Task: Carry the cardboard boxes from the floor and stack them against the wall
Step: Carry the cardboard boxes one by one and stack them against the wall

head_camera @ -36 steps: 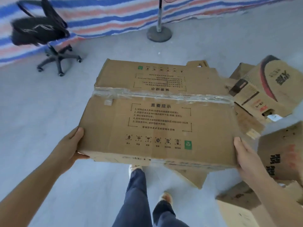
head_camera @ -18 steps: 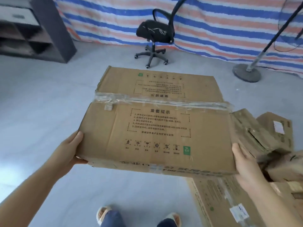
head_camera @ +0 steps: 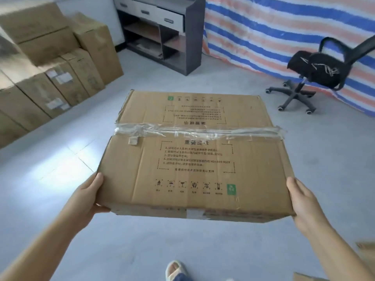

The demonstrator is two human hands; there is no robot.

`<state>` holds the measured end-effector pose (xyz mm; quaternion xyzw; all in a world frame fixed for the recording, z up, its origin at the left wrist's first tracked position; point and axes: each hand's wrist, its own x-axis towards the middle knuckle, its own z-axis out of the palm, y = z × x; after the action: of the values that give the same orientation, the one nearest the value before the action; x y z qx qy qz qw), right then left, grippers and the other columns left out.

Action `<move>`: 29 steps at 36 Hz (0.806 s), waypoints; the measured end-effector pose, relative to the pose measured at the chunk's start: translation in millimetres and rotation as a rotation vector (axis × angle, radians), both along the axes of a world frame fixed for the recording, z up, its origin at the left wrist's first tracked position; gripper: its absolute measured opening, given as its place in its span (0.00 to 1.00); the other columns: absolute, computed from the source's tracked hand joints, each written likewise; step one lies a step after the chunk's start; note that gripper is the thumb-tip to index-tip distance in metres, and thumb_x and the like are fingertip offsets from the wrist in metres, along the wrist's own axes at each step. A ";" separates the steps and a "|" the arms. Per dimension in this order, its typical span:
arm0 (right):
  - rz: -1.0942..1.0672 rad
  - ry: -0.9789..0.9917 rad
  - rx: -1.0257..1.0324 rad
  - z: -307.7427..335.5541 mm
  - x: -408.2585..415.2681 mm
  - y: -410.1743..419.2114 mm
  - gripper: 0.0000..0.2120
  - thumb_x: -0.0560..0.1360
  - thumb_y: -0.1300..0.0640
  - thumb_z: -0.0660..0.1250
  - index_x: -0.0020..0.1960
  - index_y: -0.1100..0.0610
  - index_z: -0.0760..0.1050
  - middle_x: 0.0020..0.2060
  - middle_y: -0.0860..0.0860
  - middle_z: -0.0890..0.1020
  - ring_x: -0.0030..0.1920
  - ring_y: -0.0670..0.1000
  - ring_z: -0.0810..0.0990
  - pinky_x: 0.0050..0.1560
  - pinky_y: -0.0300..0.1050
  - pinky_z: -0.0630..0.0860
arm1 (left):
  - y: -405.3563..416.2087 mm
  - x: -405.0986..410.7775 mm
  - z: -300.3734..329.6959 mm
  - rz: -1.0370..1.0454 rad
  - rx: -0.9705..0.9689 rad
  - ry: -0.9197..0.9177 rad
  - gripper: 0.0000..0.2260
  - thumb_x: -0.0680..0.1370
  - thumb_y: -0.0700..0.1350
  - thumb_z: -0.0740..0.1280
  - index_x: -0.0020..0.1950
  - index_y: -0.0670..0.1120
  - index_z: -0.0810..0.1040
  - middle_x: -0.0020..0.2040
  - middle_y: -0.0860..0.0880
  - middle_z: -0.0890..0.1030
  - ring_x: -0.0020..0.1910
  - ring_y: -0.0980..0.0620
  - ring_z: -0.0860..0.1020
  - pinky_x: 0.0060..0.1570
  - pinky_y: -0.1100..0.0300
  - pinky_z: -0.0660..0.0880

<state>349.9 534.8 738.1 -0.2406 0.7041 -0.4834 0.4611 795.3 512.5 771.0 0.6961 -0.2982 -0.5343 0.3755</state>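
Observation:
A wide flat cardboard box (head_camera: 194, 159) with printed text and a clear tape strip across its top is carried in front of me, above the floor. My left hand (head_camera: 87, 197) grips its near left corner, thumb on top and fingers underneath. My right hand (head_camera: 304, 203) holds the near right corner the same way. Against the wall at the left stands a stack of cardboard boxes (head_camera: 50, 63), several of them, some with white labels.
A dark shelf unit with drawers (head_camera: 162, 31) stands at the back. A black office chair (head_camera: 316, 74) sits at the right before a striped tarp (head_camera: 284, 27). Cardboard scraps (head_camera: 367, 252) lie at the lower right. One slippered foot (head_camera: 175, 270) shows below.
My view has swung left with the box still held. The loose boxes at the right left the frame, and the stacked boxes and shelf unit came into sight.

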 end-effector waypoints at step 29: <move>0.789 0.017 -0.033 10.6 280.0 -484.6 0.15 0.78 0.42 0.58 0.47 0.51 0.77 0.45 0.43 0.83 0.46 0.44 0.81 0.42 0.42 0.78 | -173.1 176.8 -10.3 0.821 -0.023 0.047 0.12 0.83 0.49 0.56 0.66 0.53 0.71 0.58 0.50 0.76 0.54 0.46 0.75 0.50 0.40 0.75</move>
<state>629.9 50.2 748.7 -0.5041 0.5536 -0.2781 0.6017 972.2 339.4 760.7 0.7408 0.0070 -0.3526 0.5717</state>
